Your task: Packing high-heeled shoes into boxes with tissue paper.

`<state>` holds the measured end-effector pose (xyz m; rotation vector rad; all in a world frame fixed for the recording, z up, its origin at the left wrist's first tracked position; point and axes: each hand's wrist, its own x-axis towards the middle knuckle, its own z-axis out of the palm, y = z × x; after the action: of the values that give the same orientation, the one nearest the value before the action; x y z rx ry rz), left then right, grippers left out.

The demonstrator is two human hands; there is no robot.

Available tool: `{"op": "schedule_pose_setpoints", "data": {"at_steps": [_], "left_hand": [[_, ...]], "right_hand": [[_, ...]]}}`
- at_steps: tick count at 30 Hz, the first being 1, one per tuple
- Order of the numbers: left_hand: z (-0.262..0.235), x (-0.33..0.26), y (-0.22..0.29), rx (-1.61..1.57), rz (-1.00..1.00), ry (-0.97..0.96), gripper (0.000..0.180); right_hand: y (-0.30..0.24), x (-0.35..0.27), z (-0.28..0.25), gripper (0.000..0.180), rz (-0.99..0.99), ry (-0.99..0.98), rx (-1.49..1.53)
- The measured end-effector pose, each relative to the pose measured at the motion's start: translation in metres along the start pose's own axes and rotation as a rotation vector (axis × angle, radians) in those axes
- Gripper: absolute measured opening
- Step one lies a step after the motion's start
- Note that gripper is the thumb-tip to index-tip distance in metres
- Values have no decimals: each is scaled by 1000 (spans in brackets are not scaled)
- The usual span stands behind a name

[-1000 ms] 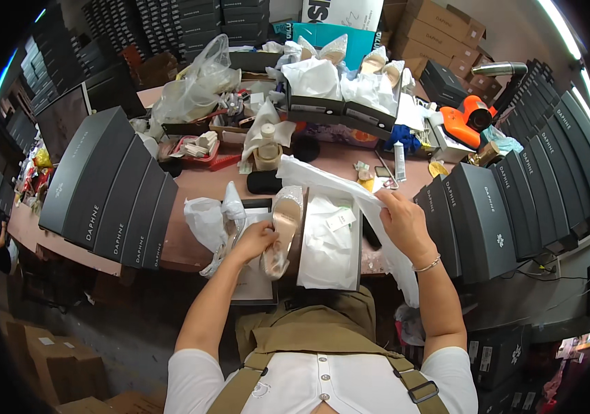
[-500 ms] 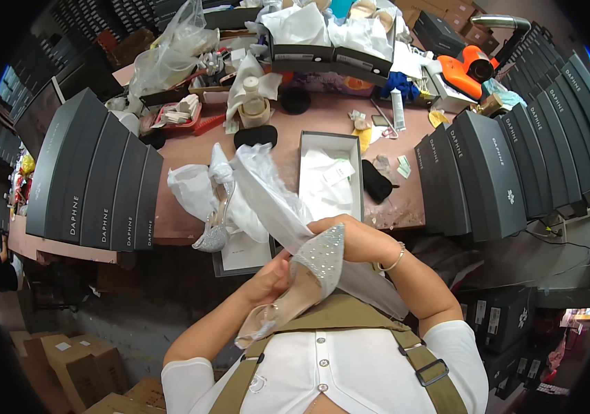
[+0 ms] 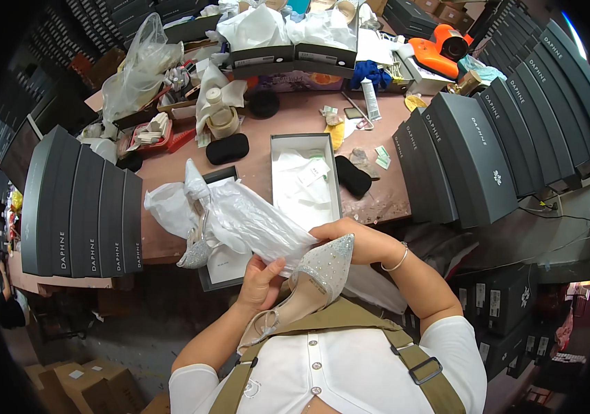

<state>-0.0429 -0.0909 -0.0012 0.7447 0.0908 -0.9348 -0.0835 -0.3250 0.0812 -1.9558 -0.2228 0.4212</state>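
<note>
A silver glittery pointed-toe shoe (image 3: 312, 279) is held close to my chest. My left hand (image 3: 262, 281) grips its side together with a clear plastic bag (image 3: 253, 222) that trails up toward the table. My right hand (image 3: 357, 240) holds the shoe's pointed toe. A second glittery shoe (image 3: 197, 250) lies on a box lid (image 3: 229, 259) at the table's near edge, beside crumpled white tissue (image 3: 167, 207). An open shoebox (image 3: 306, 181) lined with white paper sits just beyond my hands.
Rows of dark grey shoeboxes stand at the left (image 3: 81, 210) and right (image 3: 478, 155). Black pouches (image 3: 227, 148), a tube (image 3: 371, 100), an orange tool (image 3: 436, 52), a tape roll (image 3: 220, 121) and open boxes with tissue (image 3: 291, 38) crowd the brown table (image 3: 267, 148). Cardboard boxes (image 3: 91, 379) sit on the floor.
The shoe came off the table toward my chest, and the plastic bag was drawn along it. In the last half second the hands have barely moved.
</note>
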Motion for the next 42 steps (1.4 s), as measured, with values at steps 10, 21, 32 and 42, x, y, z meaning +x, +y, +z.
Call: {"op": "schedule_pose_setpoints", "data": {"at_steps": [10,21,32,42], "left_hand": [[14,-9,3,-27,-154,-264,64],[2,-7,5,842,-77,-62,35],[3,-14,17,716,-199,51,38],[-8,-5,16,1331,77,53,44]], "right_hand": [[1,0,5,42,-99,146,-117],[17,-32,2,36,103,259,38],[21,-22,-1,18,89,414,-60],[-16,11,-24,37,-318,263,-172]]}}
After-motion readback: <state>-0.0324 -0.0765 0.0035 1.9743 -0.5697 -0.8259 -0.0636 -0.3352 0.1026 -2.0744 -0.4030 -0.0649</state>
